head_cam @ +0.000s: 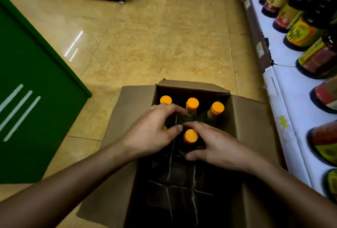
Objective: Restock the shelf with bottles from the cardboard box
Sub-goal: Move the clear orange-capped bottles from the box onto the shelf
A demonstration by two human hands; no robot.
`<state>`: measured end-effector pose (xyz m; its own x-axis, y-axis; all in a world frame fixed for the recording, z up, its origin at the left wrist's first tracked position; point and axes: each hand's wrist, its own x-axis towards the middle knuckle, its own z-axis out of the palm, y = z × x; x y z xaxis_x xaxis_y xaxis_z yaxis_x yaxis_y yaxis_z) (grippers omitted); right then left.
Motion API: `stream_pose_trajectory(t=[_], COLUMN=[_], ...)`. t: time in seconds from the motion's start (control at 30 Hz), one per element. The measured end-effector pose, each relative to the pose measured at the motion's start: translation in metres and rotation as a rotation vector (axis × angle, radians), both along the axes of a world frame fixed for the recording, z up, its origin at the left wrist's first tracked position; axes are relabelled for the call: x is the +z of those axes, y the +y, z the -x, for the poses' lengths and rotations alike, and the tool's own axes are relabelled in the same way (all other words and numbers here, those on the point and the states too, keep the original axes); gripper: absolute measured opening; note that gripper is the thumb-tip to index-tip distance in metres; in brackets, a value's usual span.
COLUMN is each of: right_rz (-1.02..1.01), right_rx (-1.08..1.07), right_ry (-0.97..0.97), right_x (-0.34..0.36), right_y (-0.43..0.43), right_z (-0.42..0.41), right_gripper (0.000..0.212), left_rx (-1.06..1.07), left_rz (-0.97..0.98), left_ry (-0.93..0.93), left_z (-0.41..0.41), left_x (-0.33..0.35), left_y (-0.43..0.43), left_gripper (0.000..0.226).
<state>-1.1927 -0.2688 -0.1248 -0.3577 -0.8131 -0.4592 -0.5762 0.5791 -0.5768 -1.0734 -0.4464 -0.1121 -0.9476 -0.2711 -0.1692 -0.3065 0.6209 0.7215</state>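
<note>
1. On the tan tiled floor (164, 36), just beside the white store shelf (295, 100), stands the open brown cardboard box (242, 118). My guess is it was parked there so each bottle travels only a short way to the shelf.
2. The dark glass bottles with orange caps (217, 108) stand upright in the far cells of the grey cardboard divider (171, 165). The divider keeps them apart.
3. The left hand (155, 131) is spread and relaxed over the box, fingertips near the neck of the back-middle bottle (192, 103). It pinches nothing that I can see.
4. The right hand (215, 145) brackets the nearest capped bottle (190, 135), fingers behind it and thumb in front, likely setting up a lift. I cannot tell if it has actually gripped it.
5. The shelf's row of dark bottles with yellow-and-red labels (302, 32) is cut off at the frame's right edge.
6. Hidden:
   - The bottle bodies are lost in the box's shadow.
   - A sliver of orange under the left hand may be another cap.
   - The near cells are too dark to tell whether they are full or empty.
   - Labels are blurred.
</note>
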Motion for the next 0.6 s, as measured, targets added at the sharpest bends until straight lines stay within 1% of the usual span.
stream_pose_trajectory(t=[0.07, 0.13, 0.23, 0.3, 0.4, 0.47, 0.6], right_rz=[-0.007, 0.032, 0.091, 0.129, 0.15, 0.145, 0.199], right_rx=[-0.028, -0.133, -0.274, -0.281, -0.303, -0.303, -0.274], right_ry=[0.003, -0.013, -0.09, -0.132, -0.144, -0.118, -0.043], right_x=[-0.01, -0.023, -0.037, -0.042, -0.042, -0.042, -0.032], right_y=[-0.004, -0.005, -0.005, -0.003, -0.003, -0.002, -0.001], right_z=[-0.002, -0.003, -0.007, -0.01, -0.012, -0.013, -0.019], right_gripper=[0.07, 0.058, 0.042, 0.036, 0.032, 0.031, 0.013], left_rx=[0.013, 0.026, 0.047, 0.059, 0.065, 0.063, 0.048], left_rz=[0.0, 0.001, 0.013, 0.017, 0.035, 0.057, 0.082], left_ry=[0.044, 0.077, 0.121, 0.142, 0.16, 0.167, 0.15], left_z=[-0.003, -0.006, -0.011, -0.014, -0.018, -0.02, -0.021], left_x=[-0.004, -0.008, -0.012, -0.012, -0.011, -0.011, -0.013], left_y=[0.001, 0.005, 0.009, 0.011, 0.015, 0.019, 0.023], left_gripper=[0.038, 0.038, 0.038, 0.037, 0.038, 0.039, 0.053])
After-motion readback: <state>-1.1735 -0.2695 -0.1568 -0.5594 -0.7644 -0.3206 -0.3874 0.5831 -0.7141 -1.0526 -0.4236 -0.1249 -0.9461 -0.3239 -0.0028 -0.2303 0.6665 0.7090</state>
